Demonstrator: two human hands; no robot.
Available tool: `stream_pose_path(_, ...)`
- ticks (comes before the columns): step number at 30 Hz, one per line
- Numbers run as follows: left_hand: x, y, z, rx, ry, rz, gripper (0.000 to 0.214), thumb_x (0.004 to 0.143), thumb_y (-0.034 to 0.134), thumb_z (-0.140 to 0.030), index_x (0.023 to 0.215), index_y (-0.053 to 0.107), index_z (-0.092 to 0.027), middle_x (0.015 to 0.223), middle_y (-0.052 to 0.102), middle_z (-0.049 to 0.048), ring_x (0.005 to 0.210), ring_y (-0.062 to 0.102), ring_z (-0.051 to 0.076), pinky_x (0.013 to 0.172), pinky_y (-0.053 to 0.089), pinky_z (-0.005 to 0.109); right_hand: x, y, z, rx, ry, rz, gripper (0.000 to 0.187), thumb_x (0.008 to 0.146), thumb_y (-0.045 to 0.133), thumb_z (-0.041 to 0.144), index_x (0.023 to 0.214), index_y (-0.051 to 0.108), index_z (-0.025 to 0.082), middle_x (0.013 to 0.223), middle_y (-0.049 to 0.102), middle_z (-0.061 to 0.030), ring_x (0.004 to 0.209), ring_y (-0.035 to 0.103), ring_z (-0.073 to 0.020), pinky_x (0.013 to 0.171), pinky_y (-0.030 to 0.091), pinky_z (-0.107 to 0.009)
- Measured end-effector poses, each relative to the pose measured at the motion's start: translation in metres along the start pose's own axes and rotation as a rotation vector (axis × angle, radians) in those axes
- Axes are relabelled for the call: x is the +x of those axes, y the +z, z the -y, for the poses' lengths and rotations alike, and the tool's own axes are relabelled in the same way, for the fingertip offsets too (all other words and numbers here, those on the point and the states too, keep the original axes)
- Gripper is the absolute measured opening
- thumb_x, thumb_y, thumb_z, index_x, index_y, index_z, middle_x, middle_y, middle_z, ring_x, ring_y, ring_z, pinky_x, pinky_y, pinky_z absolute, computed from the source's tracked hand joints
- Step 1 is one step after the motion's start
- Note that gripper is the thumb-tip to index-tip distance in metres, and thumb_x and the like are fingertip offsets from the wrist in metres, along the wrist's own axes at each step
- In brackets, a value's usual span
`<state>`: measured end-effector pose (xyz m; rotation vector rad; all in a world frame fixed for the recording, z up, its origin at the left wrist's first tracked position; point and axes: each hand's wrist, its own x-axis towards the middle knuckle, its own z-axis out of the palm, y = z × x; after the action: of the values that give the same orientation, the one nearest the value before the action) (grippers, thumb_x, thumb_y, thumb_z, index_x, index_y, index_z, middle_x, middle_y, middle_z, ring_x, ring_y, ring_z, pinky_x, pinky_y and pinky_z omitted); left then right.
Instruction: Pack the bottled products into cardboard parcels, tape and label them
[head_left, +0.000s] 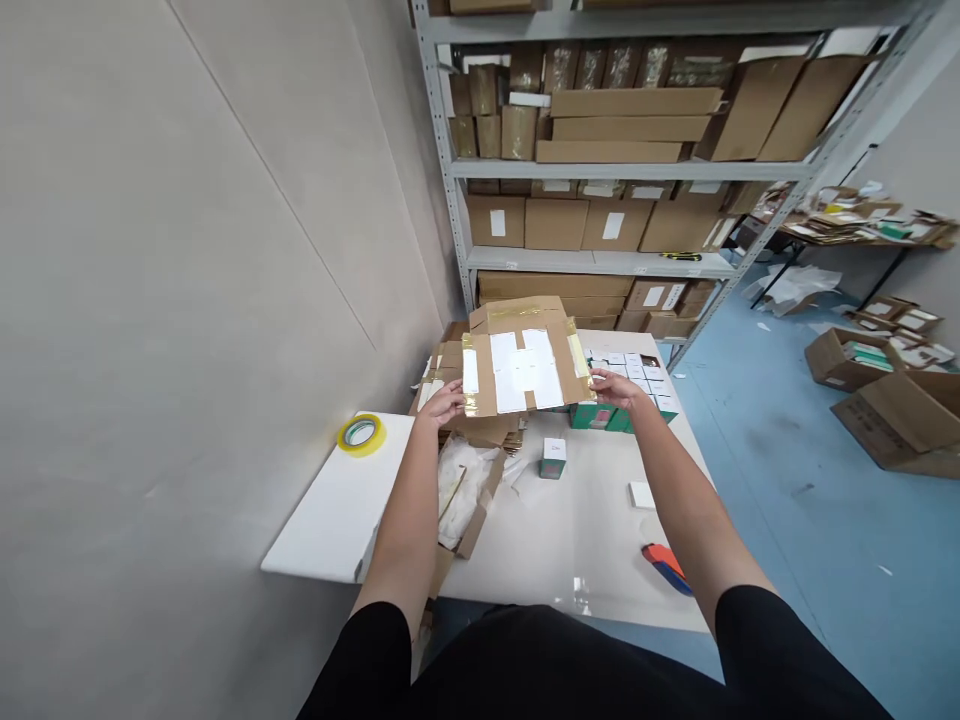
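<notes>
Both hands hold up a flattened cardboard carton (517, 370) with white labels and yellowish tape along its seams. My left hand (444, 403) grips its near left edge, and my right hand (615, 388) grips its right edge. Below it, more flattened cardboard (480, 432) lies on the white table (577, 540) beside a clear plastic bag (459, 490). Several green boxes with white tops (630, 375) stand in rows, partly hidden behind the carton. A small white-and-green box (553, 457) stands alone near them.
A roll of yellow tape (361, 434) lies on a white board (337, 500) along the left wall. An orange-and-blue tool (666, 568) lies at the table's near right edge. Metal shelves (592, 170) of cartons stand behind; open cartons (847, 358) sit on the blue floor at right.
</notes>
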<state>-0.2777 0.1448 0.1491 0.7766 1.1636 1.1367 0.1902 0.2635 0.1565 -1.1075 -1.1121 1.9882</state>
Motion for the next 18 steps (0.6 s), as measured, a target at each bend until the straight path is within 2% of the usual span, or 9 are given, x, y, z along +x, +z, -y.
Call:
stream_pose_path(3,-0.022,0.045,0.004,0.063,0.025,-0.013,0.068,0.052,0.066,-0.002,0.117,0.063,-0.021,0.104,0.074,0.0026,0.076,0.066,0.013,0.066,0.055,0.024,-0.046,-0.027,-0.014,0.013,-0.061,0.043,0.050,0.065,0.081,0.006,0.108,0.064,0.026,0.096,0.077,-0.0002,0.083,0.074,-0.0183,0.078,0.064,-0.035)
stream_pose_path(5,-0.036,0.076,0.012,0.124,0.053,-0.079,0.067,0.050,0.066,-0.004,0.114,0.063,-0.021,0.100,0.074,0.0019,0.073,0.065,0.013,0.062,0.052,0.022,-0.077,-0.046,-0.030,0.022,-0.090,0.054,0.051,0.063,0.083,0.007,0.106,0.063,0.027,0.097,0.076,0.0005,0.082,0.073,-0.0179,0.077,0.062,-0.035)
stream_pose_path(8,-0.056,0.119,0.030,0.245,0.111,-0.209,0.060,0.052,0.067,-0.011,0.112,0.065,-0.019,0.092,0.073,0.0024,0.073,0.065,0.015,0.060,0.050,0.022,-0.120,-0.071,-0.066,0.068,-0.146,0.022,0.054,0.060,0.087,0.010,0.103,0.061,0.027,0.096,0.075,0.0021,0.078,0.070,-0.0160,0.073,0.060,-0.031)
stream_pose_path(11,-0.080,0.156,0.050,0.352,0.191,-0.219,0.053,0.057,0.069,-0.018,0.111,0.069,-0.017,0.091,0.074,0.0047,0.080,0.068,0.018,0.066,0.053,0.025,-0.157,-0.088,-0.113,0.113,-0.200,-0.028,0.056,0.059,0.090,0.015,0.105,0.059,0.029,0.098,0.075,0.0015,0.080,0.070,-0.0174,0.072,0.058,-0.032)
stream_pose_path(14,-0.109,0.184,0.062,0.389,0.239,-0.157,0.053,0.060,0.072,-0.023,0.112,0.072,-0.016,0.100,0.076,0.0078,0.087,0.070,0.020,0.074,0.057,0.030,-0.190,-0.093,-0.166,0.169,-0.195,-0.102,0.060,0.057,0.090,0.018,0.106,0.059,0.030,0.097,0.074,0.0012,0.084,0.070,-0.0190,0.076,0.058,-0.034)
stream_pose_path(18,-0.139,0.214,0.067,0.378,0.243,-0.131,0.054,0.060,0.075,-0.024,0.113,0.076,-0.015,0.100,0.079,0.0086,0.090,0.073,0.023,0.082,0.059,0.035,-0.221,-0.080,-0.232,0.219,-0.108,-0.204,0.059,0.056,0.087,0.021,0.107,0.060,0.031,0.096,0.074,0.0006,0.088,0.072,-0.0210,0.083,0.058,-0.037)
